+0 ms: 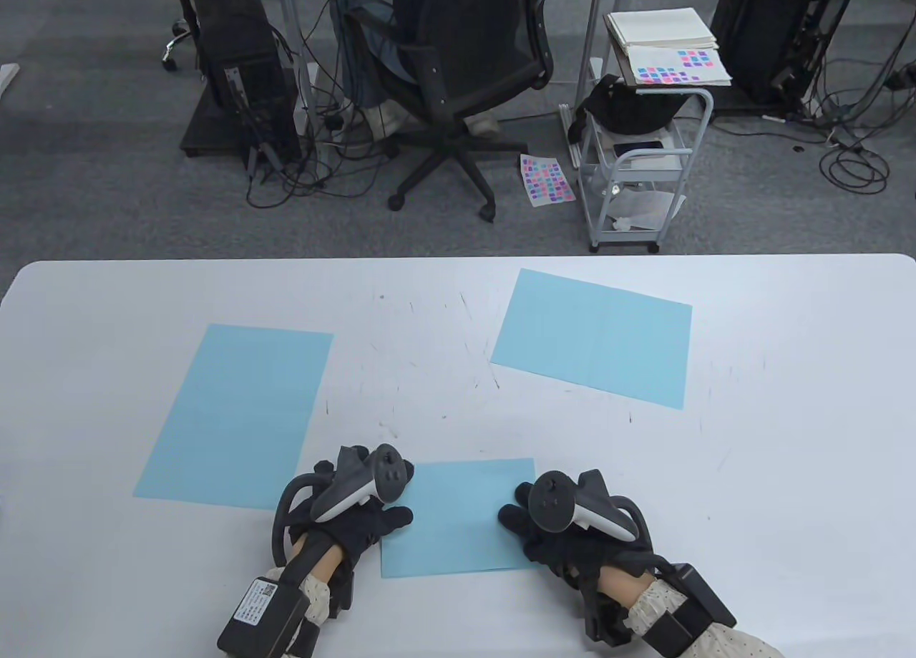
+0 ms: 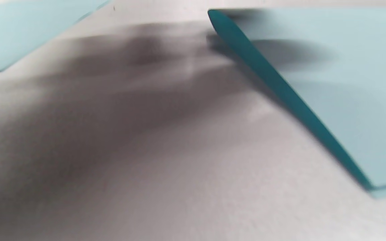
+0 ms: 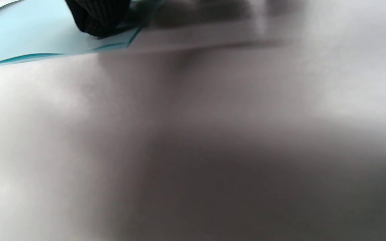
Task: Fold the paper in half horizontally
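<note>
A small light-blue paper (image 1: 458,518), folded double, lies near the table's front edge between my hands. My left hand (image 1: 396,497) rests at its left edge with fingertips reaching onto the sheet. My right hand (image 1: 515,506) rests at its right edge in the same way. In the left wrist view the folded paper (image 2: 333,90) shows a dark gap between its two layers along the side edge; no fingers appear there. In the right wrist view a black gloved fingertip (image 3: 99,16) presses down on the paper (image 3: 35,36) near its corner, where two layers show.
A larger blue sheet (image 1: 236,414) lies flat at the left of the white table (image 1: 787,472). Another blue sheet (image 1: 594,337) lies at the back right. Beyond the far edge stand an office chair (image 1: 458,78) and a white trolley (image 1: 637,164).
</note>
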Demonstrator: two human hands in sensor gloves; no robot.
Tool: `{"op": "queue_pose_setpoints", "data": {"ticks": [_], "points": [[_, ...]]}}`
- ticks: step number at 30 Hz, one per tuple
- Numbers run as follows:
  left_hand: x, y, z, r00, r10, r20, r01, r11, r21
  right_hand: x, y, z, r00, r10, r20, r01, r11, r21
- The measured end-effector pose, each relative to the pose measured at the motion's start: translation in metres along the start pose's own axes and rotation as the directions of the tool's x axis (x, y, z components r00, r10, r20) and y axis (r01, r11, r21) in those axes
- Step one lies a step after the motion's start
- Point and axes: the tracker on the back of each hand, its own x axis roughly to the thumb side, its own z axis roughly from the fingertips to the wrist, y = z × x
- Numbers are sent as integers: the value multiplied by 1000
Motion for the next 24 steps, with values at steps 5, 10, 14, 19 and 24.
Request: {"op": "queue_pose_setpoints", "data": {"ticks": [5,10,14,19,24], "points": [[-4,5,12,1000,-19,-16,21,988,153,0,0,0,1000,-2,1,2,1000,-1],[-10,5,20,999,-8,-40,17,974,226,0,0,0,1000,1,1,-1,1000,-3],[-17,6,24,999,-2,-47,15,958,287,3,-4,-1,1000,12,8,-12,1000,1],[-24,7,27,999,14,-48,1,954,300,13,-24,-6,1000,-2,8,2,999,-42],[-29,8,29,999,14,-52,3,953,303,31,-52,-22,997,-73,3,73,991,-111]]}}
